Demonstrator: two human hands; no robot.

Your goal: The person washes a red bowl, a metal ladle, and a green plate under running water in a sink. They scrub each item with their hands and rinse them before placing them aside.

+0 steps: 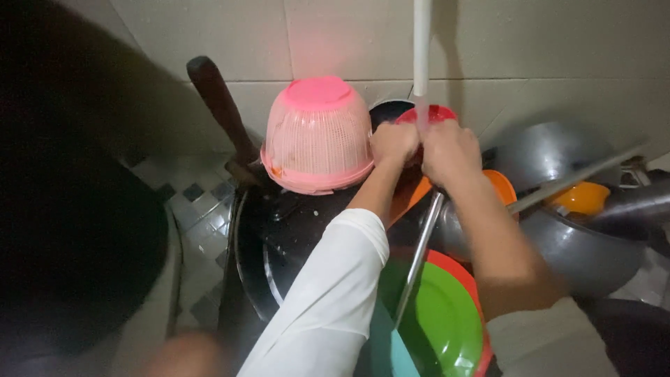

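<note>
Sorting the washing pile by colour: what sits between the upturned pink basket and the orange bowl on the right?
In the head view, both hands, left and right, lie between the pink basket and the orange bowl, under running water.

Dim, left edge dark, perhaps motion-blurred
</note>
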